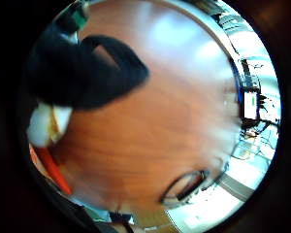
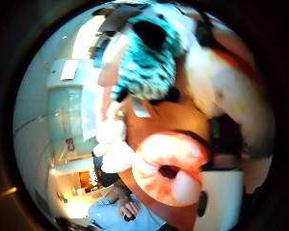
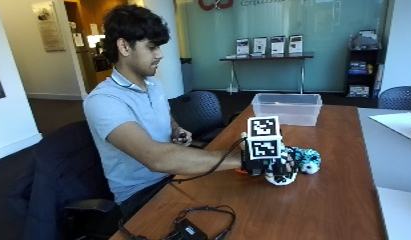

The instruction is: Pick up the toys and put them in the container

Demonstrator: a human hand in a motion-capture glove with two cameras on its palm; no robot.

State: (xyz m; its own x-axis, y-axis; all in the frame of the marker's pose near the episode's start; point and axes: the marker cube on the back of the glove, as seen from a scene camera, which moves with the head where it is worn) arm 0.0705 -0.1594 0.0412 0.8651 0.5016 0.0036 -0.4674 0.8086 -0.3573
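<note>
In the outside view my gloved right hand (image 3: pixel 266 167) is low over a cluster of toys in the middle of the wooden table (image 3: pixel 325 210). Its fingers (image 1: pixel 87 73) are curled, and a white and orange toy (image 2: pixel 226 96) sits close against the palm; I see it too in the little finger side view (image 1: pixel 46 126). A teal plush with black spots (image 3: pixel 305 158) lies just beyond the hand (image 2: pixel 147 62). A pink ring toy (image 2: pixel 171 166) and a white plush (image 2: pixel 113 144) lie on the table beside it. The clear plastic container (image 3: pixel 287 108) stands at the table's far end, well apart from the hand.
A black device with a coiled cable (image 3: pixel 192 227) lies at the table's near edge. The person's bare left hand (image 3: pixel 182 137) stays by their body. A white table with paper (image 3: pixel 395 125) adjoins on the right. Office chairs (image 3: pixel 198 112) stand along the left side.
</note>
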